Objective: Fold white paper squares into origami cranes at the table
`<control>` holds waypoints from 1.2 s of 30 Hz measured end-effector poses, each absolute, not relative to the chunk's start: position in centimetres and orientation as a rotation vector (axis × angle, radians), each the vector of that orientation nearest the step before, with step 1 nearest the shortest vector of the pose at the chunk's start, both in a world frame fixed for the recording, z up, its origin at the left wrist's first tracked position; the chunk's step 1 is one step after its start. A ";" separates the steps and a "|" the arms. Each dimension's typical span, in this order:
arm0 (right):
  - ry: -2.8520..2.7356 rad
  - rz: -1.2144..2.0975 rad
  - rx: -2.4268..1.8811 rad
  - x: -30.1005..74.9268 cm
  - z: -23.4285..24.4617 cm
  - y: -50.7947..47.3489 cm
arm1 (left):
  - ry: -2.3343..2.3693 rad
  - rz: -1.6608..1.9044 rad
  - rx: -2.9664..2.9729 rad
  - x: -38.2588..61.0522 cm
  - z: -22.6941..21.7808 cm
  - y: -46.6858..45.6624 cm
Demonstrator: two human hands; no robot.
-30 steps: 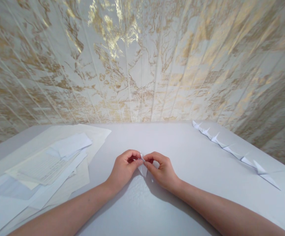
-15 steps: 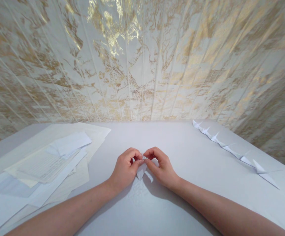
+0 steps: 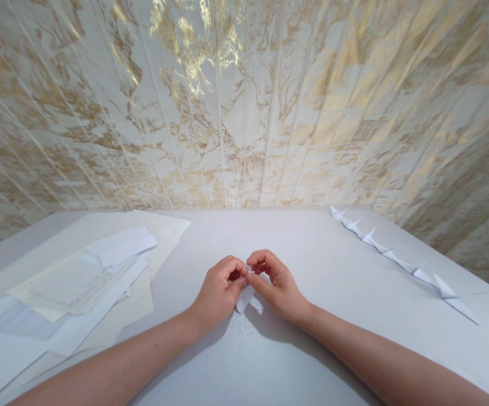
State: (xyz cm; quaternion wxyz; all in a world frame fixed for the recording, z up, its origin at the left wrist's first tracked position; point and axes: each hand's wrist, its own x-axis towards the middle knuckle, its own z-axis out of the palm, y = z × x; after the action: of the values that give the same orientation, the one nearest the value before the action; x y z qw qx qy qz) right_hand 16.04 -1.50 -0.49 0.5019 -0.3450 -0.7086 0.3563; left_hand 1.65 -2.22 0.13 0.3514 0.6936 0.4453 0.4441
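Observation:
A small folded piece of white paper [image 3: 244, 300] is held between my two hands, just above the table's middle. My left hand [image 3: 222, 287] pinches its upper part between thumb and fingers. From the other side, my right hand [image 3: 276, 286] has its thumb pressed against the top of the same paper, with the index finger curled over it. The paper's lower end points down toward me. Its upper folds are mostly hidden by my fingertips.
Several folded white paper cranes [image 3: 446, 288] stand in a row along the right edge of the white table [image 3: 253, 361]. Loose sheets and printed papers [image 3: 71, 287] lie overlapping on the left. A gold-patterned curtain [image 3: 244, 113] hangs behind the table.
My right fingers have lifted slightly and the fingertips have shifted at the top of the paper. The paper has tilted a little; both hands stay in nearly the same place.

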 end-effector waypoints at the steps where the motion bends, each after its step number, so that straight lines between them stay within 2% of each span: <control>1: -1.720 0.880 -0.825 16.1 -0.4 -1.5 | 1.144 1.140 1.777 1.6 0.1 -2.2; 24: -1.457 1.214 -1.061 15.6 -0.2 -1.0 | 1.036 1.030 1.255 2.3 -0.5 -2.0; 28: -1.468 1.258 -1.115 16.0 -0.8 -0.3 | 1.081 0.892 1.438 2.1 -0.9 -1.7; 33: -1.571 1.132 -1.194 16.8 -1.6 0.7 | 1.301 0.845 2.010 1.4 -0.6 -2.0; 36: -1.614 1.050 -1.242 17.2 -2.0 1.2 | 1.212 0.787 2.305 0.9 -0.6 -2.0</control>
State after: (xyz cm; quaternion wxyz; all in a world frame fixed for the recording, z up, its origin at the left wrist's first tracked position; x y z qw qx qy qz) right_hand 17.18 1.22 -1.98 0.4124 -0.4940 -0.6417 0.4173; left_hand 0.93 -2.02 -0.64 0.2088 0.8286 0.4357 0.2828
